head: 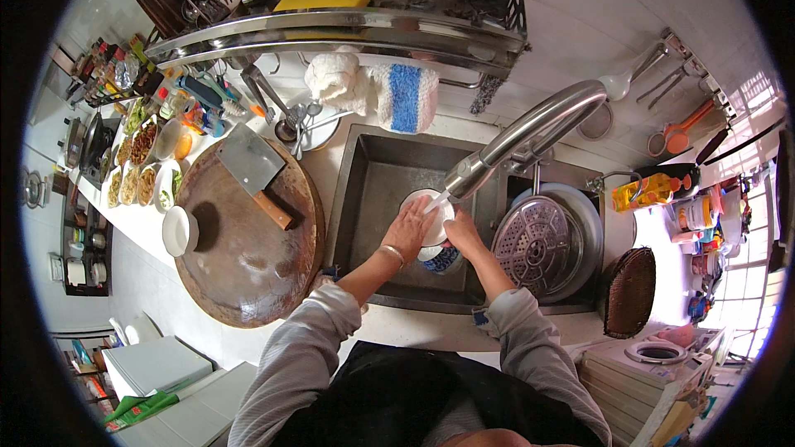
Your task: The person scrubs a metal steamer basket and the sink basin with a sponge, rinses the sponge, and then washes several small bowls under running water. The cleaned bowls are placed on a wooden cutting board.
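Note:
Under the running spout of the metal faucet (pixel 472 174), a white bowl (pixel 441 233) is held over the steel sink (pixel 385 198). My left hand (pixel 407 230) lies flat with its fingers inside the bowl. My right hand (pixel 463 231) grips the bowl's right rim. Below the bowl, a blue-and-white patterned bowl (pixel 442 261) sits in the sink, partly hidden. A cleaver (pixel 254 161) with a wooden handle lies on the round wooden chopping board (pixel 248 261) to the left, and another white bowl (pixel 180 231) rests at the board's left edge.
The right basin holds a perforated steamer plate (pixel 534 248) and a large metal basin (pixel 590 230). A wicker basket (pixel 629 292) stands right of it. Towels (pixel 407 96) hang behind the sink from a steel rack (pixel 348 28). Several dishes of food (pixel 146 183) stand far left.

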The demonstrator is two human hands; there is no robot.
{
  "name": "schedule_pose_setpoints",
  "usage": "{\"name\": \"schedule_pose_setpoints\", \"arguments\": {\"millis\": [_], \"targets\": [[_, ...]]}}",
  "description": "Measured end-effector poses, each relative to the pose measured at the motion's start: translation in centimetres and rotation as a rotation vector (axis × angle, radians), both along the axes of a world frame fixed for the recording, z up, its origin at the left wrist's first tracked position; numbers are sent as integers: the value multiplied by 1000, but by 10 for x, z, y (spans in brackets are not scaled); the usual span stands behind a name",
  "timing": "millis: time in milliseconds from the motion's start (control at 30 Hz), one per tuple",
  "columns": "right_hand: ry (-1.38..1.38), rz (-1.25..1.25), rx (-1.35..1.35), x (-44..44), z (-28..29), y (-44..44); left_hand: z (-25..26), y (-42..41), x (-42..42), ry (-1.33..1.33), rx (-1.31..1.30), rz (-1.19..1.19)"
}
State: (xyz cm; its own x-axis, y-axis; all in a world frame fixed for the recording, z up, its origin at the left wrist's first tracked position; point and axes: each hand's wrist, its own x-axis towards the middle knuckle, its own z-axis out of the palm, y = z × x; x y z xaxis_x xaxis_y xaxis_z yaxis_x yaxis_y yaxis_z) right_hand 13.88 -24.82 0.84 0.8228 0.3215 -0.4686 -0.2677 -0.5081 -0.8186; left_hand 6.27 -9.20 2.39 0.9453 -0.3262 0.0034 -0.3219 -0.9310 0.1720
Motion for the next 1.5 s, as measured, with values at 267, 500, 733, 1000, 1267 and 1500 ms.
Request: {"name": "schedule_pose_setpoints", "arguments": {"millis": [267, 500, 733, 1000, 1267, 1500], "targets": [[286, -74, 147, 3, 17, -12, -22, -9, -9, 205, -403, 90], [-936, 141, -94, -46, 55, 21, -17, 2, -15, 395, -1342, 534], [12, 339, -12, 27, -2, 31, -2, 3, -34, 869, -1877, 401], [-216, -150, 385, -14, -10, 38, 3, 7, -33, 605, -2321, 651], [-602, -42, 93, -63, 13, 35, -15, 27, -29, 600, -2179, 725], [-639, 245, -247, -46, 27, 30, -19, 19, -32, 547, -2261, 896]]}}
